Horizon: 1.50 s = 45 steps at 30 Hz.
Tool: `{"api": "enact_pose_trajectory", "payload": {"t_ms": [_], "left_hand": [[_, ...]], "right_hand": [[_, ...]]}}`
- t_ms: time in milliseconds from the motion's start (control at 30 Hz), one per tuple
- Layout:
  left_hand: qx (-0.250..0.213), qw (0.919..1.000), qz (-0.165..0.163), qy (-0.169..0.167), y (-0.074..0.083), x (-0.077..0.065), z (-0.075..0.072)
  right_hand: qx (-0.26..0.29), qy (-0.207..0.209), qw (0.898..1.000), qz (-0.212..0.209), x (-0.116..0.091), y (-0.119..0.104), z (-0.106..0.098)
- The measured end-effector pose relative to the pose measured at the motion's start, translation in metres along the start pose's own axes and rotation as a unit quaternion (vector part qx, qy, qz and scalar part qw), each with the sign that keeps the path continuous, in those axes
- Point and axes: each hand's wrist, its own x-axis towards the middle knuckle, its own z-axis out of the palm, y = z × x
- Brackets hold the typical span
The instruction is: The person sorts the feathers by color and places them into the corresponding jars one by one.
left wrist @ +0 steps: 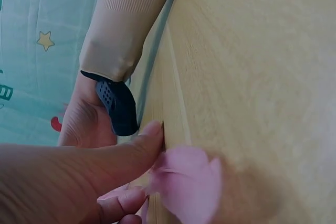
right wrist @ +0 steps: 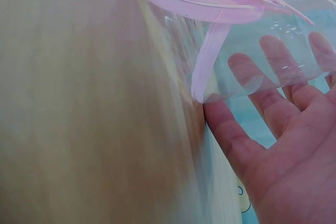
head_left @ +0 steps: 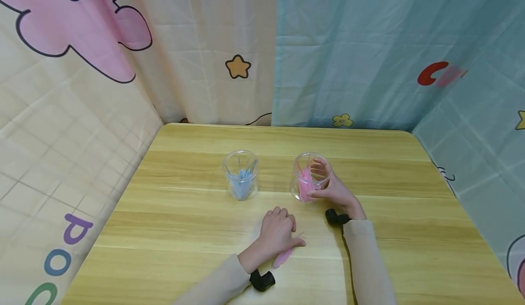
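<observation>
A pink feather (head_left: 282, 259) is pinched in my left hand (head_left: 276, 233), low over the front middle of the table; the left wrist view shows its soft vane (left wrist: 190, 187) beyond the thumb. My right hand (head_left: 337, 193) grips the right side of a clear cup (head_left: 294, 189), thumb in front and fingers round the far side. Pink feathers (head_left: 305, 184) stand inside that cup, quills upward. Through its wall in the right wrist view, one small feather (right wrist: 211, 59) hangs apart from the bunch. Left of it stands a second clear cup (head_left: 255, 184) with blue feathers (head_left: 242, 183).
The wooden table (head_left: 172, 232) has its far edge against patterned curtains (head_left: 229, 31). Black wrist cameras (head_left: 262, 280) sit on both wrists, and a dark cable runs along the right sleeve (head_left: 367, 255).
</observation>
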Motion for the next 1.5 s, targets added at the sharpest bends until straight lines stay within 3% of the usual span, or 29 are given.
{"api": "enact_pose_trajectory", "payload": {"t_ms": [333,700,833,933,1133,1233,1300,1400,1500], "left_hand": [[-0.025,0.9997,-0.002,-0.003,0.0,-0.003,0.0],[-0.026,0.9994,0.021,0.013,-0.005,-0.003,0.001],[-0.082,0.9966,0.014,-0.001,-0.011,-0.001,0.001],[-0.155,0.9879,0.002,0.001,-0.015,0.005,-0.004],[-0.276,0.9592,-0.005,0.061,-0.022,0.027,-0.024],[-0.341,0.9357,-0.001,0.09,-0.022,0.045,-0.039],[-0.401,0.9101,0.002,0.106,-0.023,0.058,-0.049],[-0.49,0.861,0.009,0.135,-0.021,0.076,-0.065],[-0.548,0.8186,0.006,0.173,-0.015,0.087,-0.088]], "right_hand": [[0.008,-0.008,1.0,0.011,-0.005,-0.031,0.005],[0.013,-0.008,1.0,0.007,-0.005,-0.032,0.005],[0.013,-0.011,1.0,0.003,-0.005,-0.031,0.005],[0.014,-0.01,1.0,-0.002,-0.003,-0.024,0.004],[0.023,-0.004,1.0,-0.009,0.0,-0.003,0.0],[0.019,-0.003,1.0,-0.013,0.001,-0.001,-0.001],[0.018,-0.002,1.0,-0.014,0.001,0.0,-0.001],[0.02,-0.002,1.0,-0.01,-0.001,-0.004,-0.001],[0.028,-0.003,1.0,-0.006,-0.001,-0.004,0.001]]}}
